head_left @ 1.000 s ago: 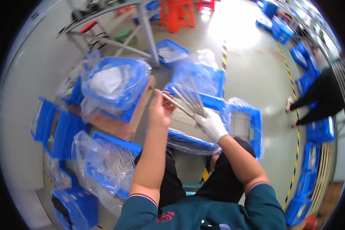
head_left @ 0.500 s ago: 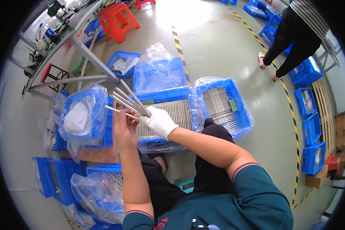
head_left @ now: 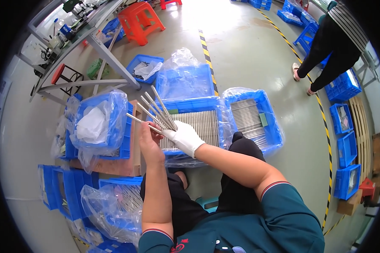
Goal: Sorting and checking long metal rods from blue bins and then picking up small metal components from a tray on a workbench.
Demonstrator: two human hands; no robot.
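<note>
My right hand (head_left: 185, 138), in a white glove, is closed around several thin silver metal rods (head_left: 161, 110). They fan out toward the upper left above a blue crate (head_left: 196, 102). A single metal rod (head_left: 136, 119), set apart from the bunch, passes through the fingers of my bare left hand (head_left: 150, 143); its lower end reaches the glove. Beneath my hands, rows of similar rods (head_left: 204, 126) lie side by side in the plastic-lined crate. The gloved fingers' inner side is hidden.
Another blue crate of rods (head_left: 251, 122) stands to the right, with a green piece (head_left: 263, 119) on them. A plastic-draped crate (head_left: 121, 114) sits on a wooden board at the left. Beyond are a workbench (head_left: 114, 63), a red stool (head_left: 140, 21) and a person's legs (head_left: 325, 63).
The whole view has shifted, so the scene sits slightly further right. Both hands stay close together, and the rods in the right hand look a little more spread.
</note>
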